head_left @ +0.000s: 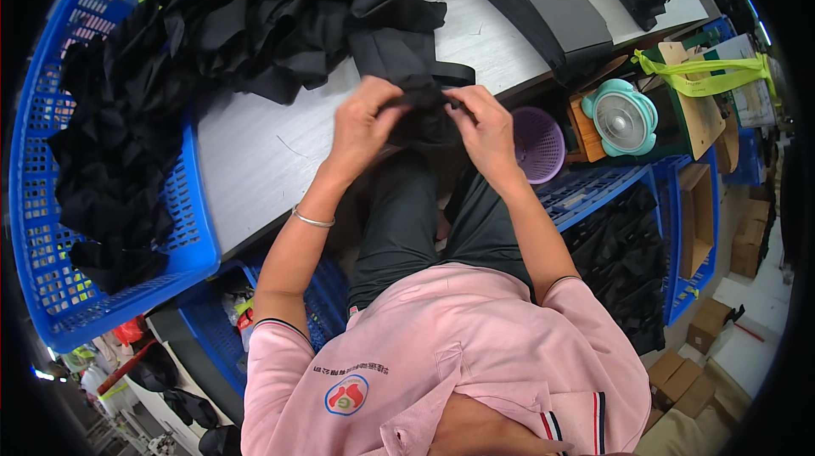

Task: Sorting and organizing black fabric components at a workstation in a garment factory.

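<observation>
Both my hands pinch a piece of black cloth [422, 121] at the near edge of the table. My left hand [363, 116] grips its left side between thumb and fingers. On the opposite side my right hand [484, 123] holds it the same way, thumb against bent fingers. A darker strap-like loop [454, 73] sticks out beyond the cloth toward the right. The lower part of the cloth hangs over the table edge above my knees. Just beyond my hands lies a large heap of black cloth pieces [297, 19].
The heap spills into a blue plastic crate [199, 227] on the left. Grey and black panels [552, 6] lie at the table's far right. Beside the table are a purple basket [540, 146], a small teal fan [624, 117] and a blue crate of black pieces [615, 252].
</observation>
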Demonstrator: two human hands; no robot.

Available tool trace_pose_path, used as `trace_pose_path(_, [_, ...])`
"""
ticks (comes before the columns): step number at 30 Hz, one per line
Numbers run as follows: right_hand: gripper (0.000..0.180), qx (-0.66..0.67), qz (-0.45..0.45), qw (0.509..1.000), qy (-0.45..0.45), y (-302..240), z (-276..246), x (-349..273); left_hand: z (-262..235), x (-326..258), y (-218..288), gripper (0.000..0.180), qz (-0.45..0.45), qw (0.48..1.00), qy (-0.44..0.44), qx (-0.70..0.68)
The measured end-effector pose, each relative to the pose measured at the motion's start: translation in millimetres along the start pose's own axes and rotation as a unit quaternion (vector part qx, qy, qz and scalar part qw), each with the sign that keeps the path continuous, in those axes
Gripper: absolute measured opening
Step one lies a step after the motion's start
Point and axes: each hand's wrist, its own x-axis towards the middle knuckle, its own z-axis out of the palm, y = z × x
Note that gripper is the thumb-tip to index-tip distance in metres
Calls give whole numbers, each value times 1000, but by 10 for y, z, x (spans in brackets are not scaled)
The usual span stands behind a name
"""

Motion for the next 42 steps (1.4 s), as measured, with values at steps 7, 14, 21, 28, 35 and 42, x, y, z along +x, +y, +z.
trace_pose_path(7, [27,-46,33,984,167,94,-57,300,31,33,-172,12,-210,943,197,-169])
trace_pose_path(14, [28,215,220,951,9,241,130,-160,137,-244,102,31,-241,896,18,-373])
trace_pose_path(21, [24,108,213,970,37,-6,179,-118,134,-197,171,21,-277,925,131,-226])
trace_pose_path(28, [14,60,203,972,97,303,109,-119,21,-105,373,43,-193,959,207,-2])
trace_pose_path(35, [20,109,209,972,-16,175,306,-293,343,273,316,36,67,990,-5,123])
trace_pose_path(42, [32,82,245,965,-34,80,-50,-248,552,458,-303,18,-22,982,14,190])
